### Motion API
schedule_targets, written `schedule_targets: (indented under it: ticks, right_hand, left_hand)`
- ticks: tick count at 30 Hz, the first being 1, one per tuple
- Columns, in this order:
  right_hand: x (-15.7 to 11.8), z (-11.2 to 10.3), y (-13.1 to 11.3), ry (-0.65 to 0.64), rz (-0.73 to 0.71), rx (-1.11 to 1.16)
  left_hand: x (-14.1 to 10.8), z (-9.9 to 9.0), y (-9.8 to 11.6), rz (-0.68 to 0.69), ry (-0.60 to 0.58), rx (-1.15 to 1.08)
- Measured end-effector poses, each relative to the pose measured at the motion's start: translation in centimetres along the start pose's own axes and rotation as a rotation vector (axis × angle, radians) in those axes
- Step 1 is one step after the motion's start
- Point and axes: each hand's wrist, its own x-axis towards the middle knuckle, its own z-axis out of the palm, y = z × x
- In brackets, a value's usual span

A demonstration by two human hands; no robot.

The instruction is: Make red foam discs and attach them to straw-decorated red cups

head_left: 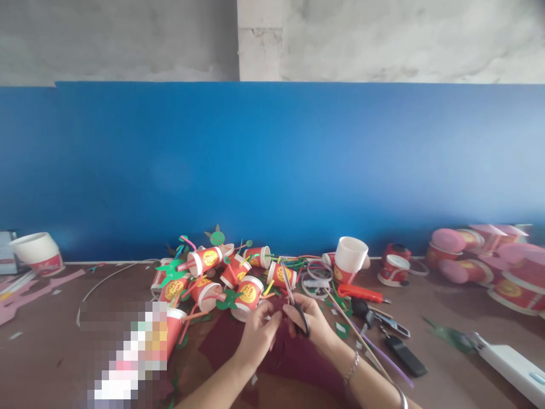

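My right hand [310,321] holds a pair of scissors [293,298] with dark handles, its blades pointing up and away. Close beside it, my left hand [261,326] has its fingers pinched on dark maroon paper [298,363]. The maroon sheet spreads below and to both sides of my hands. Just beyond them lies a pile of red paper cups with yellow labels, one of them a cup [248,294] close to my left hand. Green paper shapes [229,299] and coloured pipe cleaners are attached to several cups.
An orange cutter [360,293], keys and a black fob [404,355] lie right of my hands, near a white tool [513,366]. Stacked white cups [351,253] stand behind. Pink-topped cups [522,284] are far right; pink paper [25,295] is left. A blue panel [272,165] rises behind.
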Motion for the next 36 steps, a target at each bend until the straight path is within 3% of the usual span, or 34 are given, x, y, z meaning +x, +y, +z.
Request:
schedule_targets:
  ticks: [4, 8, 36]
  right_hand:
    - [-0.4, 0.1, -0.5, -0.095, 0.003, -0.057]
    - [-0.9, 0.6, -0.7, -0.211, 0.012, -0.083]
    - [-1.1, 1.3, -0.2, -0.204, -0.009, -0.061]
  left_hand:
    - [-0.2, -0.1, 0.8, 0.028, 0.188, -0.029]
    - [-0.3, -0.2, 1.1, 0.048, 0.252, -0.038]
    - [-0.1, -0.4, 0.3, 0.006, 0.188, -0.144]
